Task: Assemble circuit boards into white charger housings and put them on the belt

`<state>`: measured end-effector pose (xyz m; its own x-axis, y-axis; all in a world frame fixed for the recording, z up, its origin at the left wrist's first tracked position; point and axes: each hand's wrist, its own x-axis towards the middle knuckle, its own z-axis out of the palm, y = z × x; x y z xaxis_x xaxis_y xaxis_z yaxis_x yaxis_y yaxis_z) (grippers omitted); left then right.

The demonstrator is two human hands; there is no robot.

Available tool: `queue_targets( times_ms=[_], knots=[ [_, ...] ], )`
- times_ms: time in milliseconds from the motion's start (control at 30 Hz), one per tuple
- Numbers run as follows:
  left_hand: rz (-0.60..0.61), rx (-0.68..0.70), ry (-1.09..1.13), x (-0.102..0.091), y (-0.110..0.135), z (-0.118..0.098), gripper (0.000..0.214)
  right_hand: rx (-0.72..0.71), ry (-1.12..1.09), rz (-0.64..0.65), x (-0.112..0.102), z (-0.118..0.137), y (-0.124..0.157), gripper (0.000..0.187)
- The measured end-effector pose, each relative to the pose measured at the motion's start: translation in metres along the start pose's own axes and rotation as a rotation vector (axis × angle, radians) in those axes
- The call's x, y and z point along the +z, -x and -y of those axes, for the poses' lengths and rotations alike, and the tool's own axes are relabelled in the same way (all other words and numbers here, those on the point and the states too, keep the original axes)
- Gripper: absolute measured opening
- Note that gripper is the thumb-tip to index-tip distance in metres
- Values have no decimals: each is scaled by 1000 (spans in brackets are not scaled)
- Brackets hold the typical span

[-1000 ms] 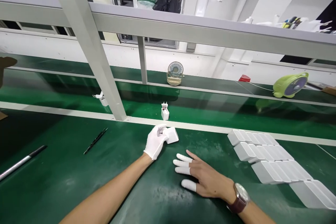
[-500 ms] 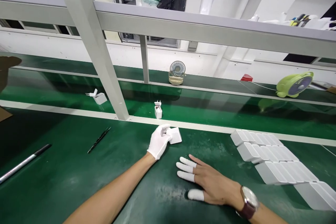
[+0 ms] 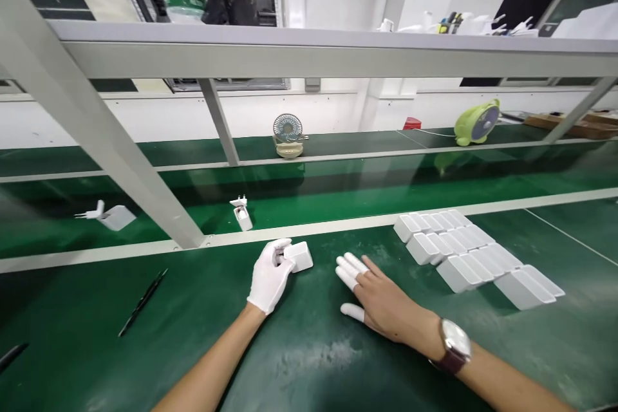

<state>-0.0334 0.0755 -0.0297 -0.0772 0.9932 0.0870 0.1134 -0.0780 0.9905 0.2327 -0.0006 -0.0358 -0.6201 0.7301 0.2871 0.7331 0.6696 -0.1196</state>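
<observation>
In a white glove, my left hand (image 3: 270, 275) grips a small white plastic box (image 3: 300, 257) low over the green tabletop, its fingers wrapped on the near side of it. My right hand (image 3: 381, 296), with white finger cots on several fingers and a watch (image 3: 454, 342) on the wrist, hovers palm down to the right of that box, fingers stretched and holding nothing. Further right stand rows of white boxes (image 3: 463, 273) of the same look, packed side by side. Whether the held box touches the table I cannot tell.
Tweezers (image 3: 143, 301) lie at left. Behind the pale strip are an opened white plug housing (image 3: 243, 214) and another one (image 3: 117, 217). A slanted post (image 3: 145, 187) and a shelf beam (image 3: 338, 59) cross ahead. A small fan (image 3: 288, 135) and a green fan (image 3: 477, 123) stand at the back.
The view has turned to the right, so the scene slides left. My left hand keeps its grip on the box. My right hand has moved a little away from it, fingers still spread.
</observation>
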Motion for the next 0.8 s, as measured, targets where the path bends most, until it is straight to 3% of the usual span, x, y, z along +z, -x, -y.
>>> queue_targets(
  times_ms=[100, 200, 267, 367, 467, 600, 700, 800],
  knots=[
    [37, -2, -102, 2, 0, -4, 47, 247, 135, -87, 5, -15, 39, 66],
    [54, 3, -162, 6, -1, -7, 45, 323, 181, -48, 11, -28, 62, 67],
    [52, 13, -169, 7, -2, -9, 45, 341, 159, -19, 14, -32, 59, 67],
    [46, 27, -194, 8, -3, -11, 43, 388, 89, -16, 14, -37, 24, 68],
    [58, 32, -229, 7, -3, -13, 43, 420, -44, -25, 13, -46, -31, 71],
    [96, 60, -219, 3, -3, -9, 44, 316, -140, -109, 10, -52, -97, 57],
    [130, 86, -172, 0, -3, -6, 46, 241, -217, -188, 7, -43, -116, 44],
    [146, 134, -192, -2, 2, -7, 50, 183, -258, -233, 6, -33, -103, 39]
  ],
)
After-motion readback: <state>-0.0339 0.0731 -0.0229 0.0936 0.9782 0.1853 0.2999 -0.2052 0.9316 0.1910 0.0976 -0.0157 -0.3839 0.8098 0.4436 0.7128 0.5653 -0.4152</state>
